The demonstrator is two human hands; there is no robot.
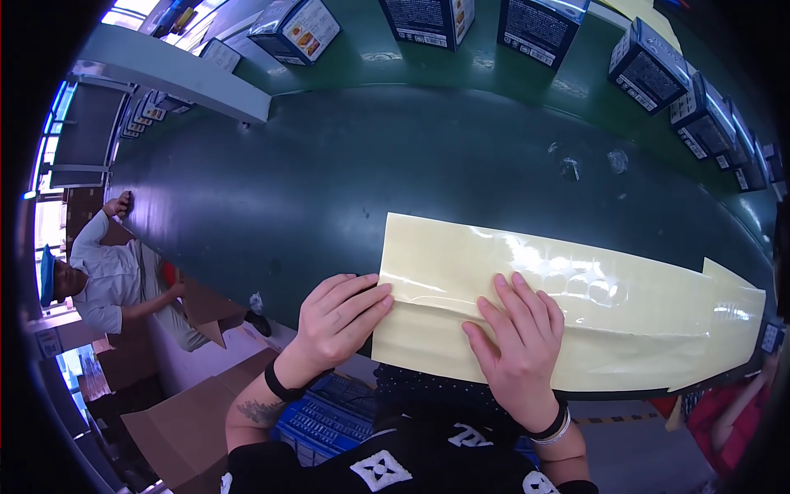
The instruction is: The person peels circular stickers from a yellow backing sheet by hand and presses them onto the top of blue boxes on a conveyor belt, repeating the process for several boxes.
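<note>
A long, glossy, pale yellow sheet (444, 259) of what looks like sticker backing paper lies along the near edge of the table, a crease running lengthwise. Faint round outlines show under the glare on it. My left hand (337, 321) is at the sheet's left edge, fingers together and curled over it; its thumb is hidden. Flat on the sheet near its middle rests my right hand (520, 350), fingers slightly spread and holding nothing. At the far right, the sheet ends in a pointed, folded-looking corner.
Blue printed boxes (539, 33) stand along a green belt (378, 66) beyond the dark table (329, 173). Clear plastic bits (617, 160) lie on the table. A grey post (177, 74) rises at left. A blue crate (325, 420) sits below. Co-workers are left and right.
</note>
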